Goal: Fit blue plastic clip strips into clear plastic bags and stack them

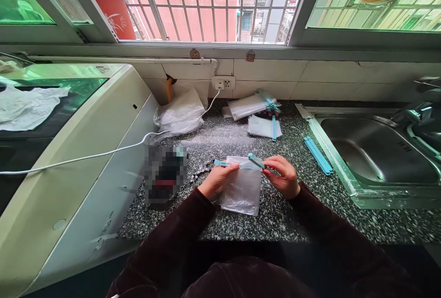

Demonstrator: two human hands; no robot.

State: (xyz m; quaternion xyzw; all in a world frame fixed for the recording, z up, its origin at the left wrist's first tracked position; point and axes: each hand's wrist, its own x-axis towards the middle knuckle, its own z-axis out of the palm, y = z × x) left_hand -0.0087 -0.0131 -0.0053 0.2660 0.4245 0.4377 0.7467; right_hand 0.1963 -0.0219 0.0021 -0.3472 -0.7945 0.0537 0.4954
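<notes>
A stack of clear plastic bags [243, 192] lies upright before me on the speckled counter. My left hand [220, 179] is closed on its left edge near the top, with the thumb on the front. A light-blue strip runs across the top of the bags, its left end [220, 163] sticking out past the thumb. Between the fingers and thumb of my right hand [283, 176] is a bag clip [256, 161], a slim blue bar slanting over the bags' upper right corner. Whether the bar is joined to the strip I cannot make out.
Several blue clips [318, 155] lie beside the sink [365, 151]. Bags with blue clips [253, 105] are piled near the wall. Left are a crumpled plastic bag [182, 114], a pixelated dark object [166, 174], a beaded strand [203, 169] and a white cable [138, 144].
</notes>
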